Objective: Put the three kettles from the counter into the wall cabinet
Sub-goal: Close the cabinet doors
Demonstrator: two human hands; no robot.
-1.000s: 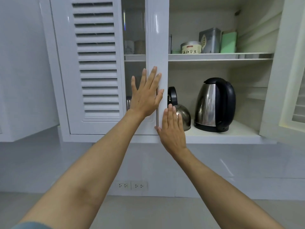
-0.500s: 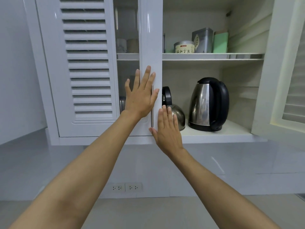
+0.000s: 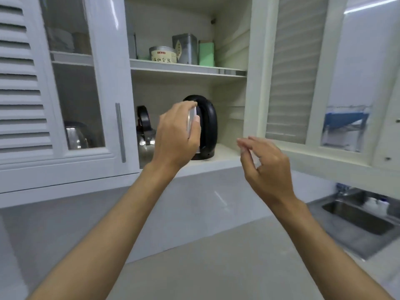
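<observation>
Three kettles stand on the wall cabinet's lower shelf. One steel kettle shows through the glass of the left door, which lies flat against the cabinet. A round steel kettle with a black handle stands just right of that door. A black and steel electric kettle is further right, partly hidden by my left hand, which hovers in front of it with curled fingers and holds nothing. My right hand is empty, fingers loosely bent, just below the open right door.
Tea tins and a green box sit on the upper shelf. A steel sink lies low at the right. The grey counter runs below the cabinet.
Both hands have left the left door and moved right. My left hand now hangs before the electric kettle, my right hand near the open right door. The view has swung right.
</observation>
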